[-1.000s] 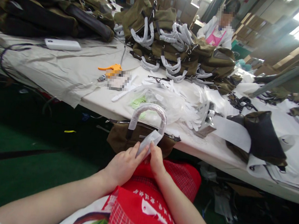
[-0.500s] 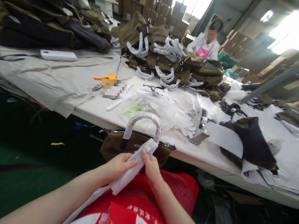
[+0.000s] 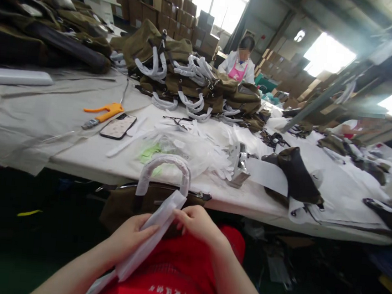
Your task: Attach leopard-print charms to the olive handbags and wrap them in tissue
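An olive bag (image 3: 118,209) hangs against the table's front edge, its arched handle (image 3: 167,159) wrapped in clear film. A strip of white wrapping (image 3: 156,228) runs from the handle's right foot down towards my lap. My left hand (image 3: 131,237) is closed round the strip's middle, thumb on top. At the strip's upper right edge, close below the handle, my right hand (image 3: 192,222) pinches with bent fingers.
On the white table (image 3: 68,154) lie an orange air gun (image 3: 106,111), a phone (image 3: 118,126), a crumpled clear bag (image 3: 199,149) and a metal tape dispenser (image 3: 239,169). Wrapped-handle bags (image 3: 187,84) are piled behind. A person (image 3: 239,66) is beyond them.
The view has turned to the right, so the table's things sit further left. My right hand has shifted its hold at the strip's edge, its wrist more raised; my left hand still grips the strip.
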Available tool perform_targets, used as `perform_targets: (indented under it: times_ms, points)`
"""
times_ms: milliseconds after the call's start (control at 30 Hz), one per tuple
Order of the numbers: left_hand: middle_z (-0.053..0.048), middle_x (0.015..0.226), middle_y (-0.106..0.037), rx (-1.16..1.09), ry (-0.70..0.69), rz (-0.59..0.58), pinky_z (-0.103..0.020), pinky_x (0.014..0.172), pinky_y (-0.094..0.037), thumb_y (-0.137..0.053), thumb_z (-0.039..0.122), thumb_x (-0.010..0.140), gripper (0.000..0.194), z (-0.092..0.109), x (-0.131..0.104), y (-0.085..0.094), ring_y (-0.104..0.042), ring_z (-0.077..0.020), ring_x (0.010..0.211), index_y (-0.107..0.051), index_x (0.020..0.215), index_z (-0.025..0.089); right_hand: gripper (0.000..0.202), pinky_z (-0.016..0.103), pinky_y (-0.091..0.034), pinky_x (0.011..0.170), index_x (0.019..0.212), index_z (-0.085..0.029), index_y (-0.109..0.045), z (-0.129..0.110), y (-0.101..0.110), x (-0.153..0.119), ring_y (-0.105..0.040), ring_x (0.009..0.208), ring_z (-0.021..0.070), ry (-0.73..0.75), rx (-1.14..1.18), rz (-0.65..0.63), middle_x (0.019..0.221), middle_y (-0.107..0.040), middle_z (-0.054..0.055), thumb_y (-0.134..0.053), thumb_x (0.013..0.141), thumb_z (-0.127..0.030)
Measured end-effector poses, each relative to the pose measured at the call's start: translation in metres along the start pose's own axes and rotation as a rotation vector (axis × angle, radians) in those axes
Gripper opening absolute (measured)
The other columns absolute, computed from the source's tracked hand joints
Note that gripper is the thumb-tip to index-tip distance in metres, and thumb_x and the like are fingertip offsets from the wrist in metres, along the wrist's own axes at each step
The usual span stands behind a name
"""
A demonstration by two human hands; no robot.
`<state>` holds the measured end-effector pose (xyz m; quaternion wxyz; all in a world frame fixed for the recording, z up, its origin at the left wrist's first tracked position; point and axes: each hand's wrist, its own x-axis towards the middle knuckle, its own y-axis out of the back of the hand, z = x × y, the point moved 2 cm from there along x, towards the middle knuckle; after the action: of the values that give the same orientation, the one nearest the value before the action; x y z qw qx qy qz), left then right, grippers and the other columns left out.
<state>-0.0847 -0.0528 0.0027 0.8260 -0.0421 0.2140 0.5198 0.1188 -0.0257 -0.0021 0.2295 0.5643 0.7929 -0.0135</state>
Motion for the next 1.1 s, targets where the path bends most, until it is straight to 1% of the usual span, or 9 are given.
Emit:
perform_targets:
  times_ms: [67,133,200,267,333,433,567,767,1100]
  points:
    - [-0.005,0.084,-0.073,0.023,0.008,0.004,-0.029,0.071,-0.052,-0.06,0.064,0.074,0.055,-0.005,0.003,0.002,-0.065,-0.0271,0.081,-0.07,0.092,0.014,0.046,0.023,-0.04,0.047,0.073,-0.016,-0.07,-0.018,0.047,-0.005,-0.055,0.047,0.0126,0.155,-0.134,0.26,0.061,-0.066,0.003,-0.056,0.084,-0.058]
    - [-0.004,0.084,-0.074,0.024,0.01,-0.019,-0.028,0.069,-0.053,-0.059,0.067,0.073,0.056,-0.012,0.008,0.004,-0.066,-0.0268,0.08,-0.07,0.092,0.016,0.036,0.025,-0.044,0.06,0.08,-0.017,-0.071,-0.035,0.103,-0.009,-0.058,0.06,0.0149,0.29,-0.244,0.649,0.072,-0.068,0.004,-0.057,0.086,-0.049]
    - [-0.004,0.083,-0.074,0.011,0.025,-0.053,-0.029,0.067,-0.054,-0.059,0.069,0.072,0.057,-0.018,0.014,0.004,-0.067,-0.0268,0.078,-0.071,0.093,0.017,0.028,0.028,-0.044,0.073,0.091,-0.018,-0.071,-0.044,0.156,-0.01,-0.059,0.073,0.0171,0.304,-0.322,0.969,0.09,-0.07,0.006,-0.059,0.083,-0.042]
    - [-0.004,0.08,-0.074,-0.012,0.045,-0.077,-0.03,0.064,-0.054,-0.06,0.071,0.071,0.059,-0.022,0.018,0.003,-0.067,-0.027,0.075,-0.071,0.095,0.018,0.025,0.028,-0.042,0.075,0.086,-0.018,-0.072,-0.042,0.196,-0.005,-0.058,0.078,0.0183,0.186,-0.272,1.065,0.092,-0.069,0.008,-0.064,0.078,-0.04]
    - [-0.004,0.076,-0.074,-0.031,0.057,-0.073,-0.03,0.061,-0.054,-0.06,0.072,0.069,0.061,-0.023,0.019,0.001,-0.067,-0.0272,0.072,-0.07,0.097,0.018,0.026,0.028,-0.041,0.067,0.07,-0.016,-0.07,-0.033,0.22,0.005,-0.056,0.069,0.0179,0.101,-0.203,1.024,0.072,-0.066,0.006,-0.066,0.073,-0.041]
    - [-0.004,0.076,-0.074,-0.035,0.057,-0.052,-0.031,0.062,-0.055,-0.06,0.073,0.069,0.062,-0.023,0.019,0.001,-0.067,-0.0274,0.072,-0.07,0.097,0.018,0.033,0.025,-0.035,0.051,0.062,-0.014,-0.068,-0.018,0.23,0.018,-0.046,0.049,0.013,0.063,-0.097,0.944,0.048,-0.054,-0.001,-0.066,0.069,-0.046]
    - [-0.005,0.08,-0.074,-0.045,0.066,-0.058,-0.032,0.064,-0.055,-0.06,0.074,0.068,0.064,-0.022,0.019,-0.001,-0.068,-0.0279,0.073,-0.07,0.095,0.017,0.044,0.023,-0.027,0.043,0.075,-0.009,-0.071,-0.009,0.225,0.019,-0.038,0.043,0.0089,0.105,0.049,0.934,0.048,-0.053,-0.003,-0.07,0.061,-0.05]
    - [-0.005,0.079,-0.074,-0.077,0.068,-0.076,-0.033,0.065,-0.055,-0.061,0.073,0.067,0.063,-0.017,0.019,-0.002,-0.067,-0.0278,0.074,-0.071,0.093,0.016,0.037,0.021,-0.038,0.052,0.076,-0.014,-0.071,0.0,0.212,-0.002,-0.053,0.059,0.0115,0.226,0.131,1.026,0.067,-0.066,0.002,-0.073,0.062,-0.048]
    - [-0.006,0.083,-0.074,0.0,0.053,0.041,-0.03,0.069,-0.052,-0.064,0.063,0.068,0.055,0.002,0.012,-0.001,-0.066,-0.0275,0.079,-0.071,0.091,0.013,0.037,0.022,-0.04,0.042,0.068,-0.014,-0.063,0.024,0.199,-0.007,-0.054,0.045,0.0122,0.06,0.184,0.974,0.055,-0.064,0.003,-0.074,0.058,-0.048]
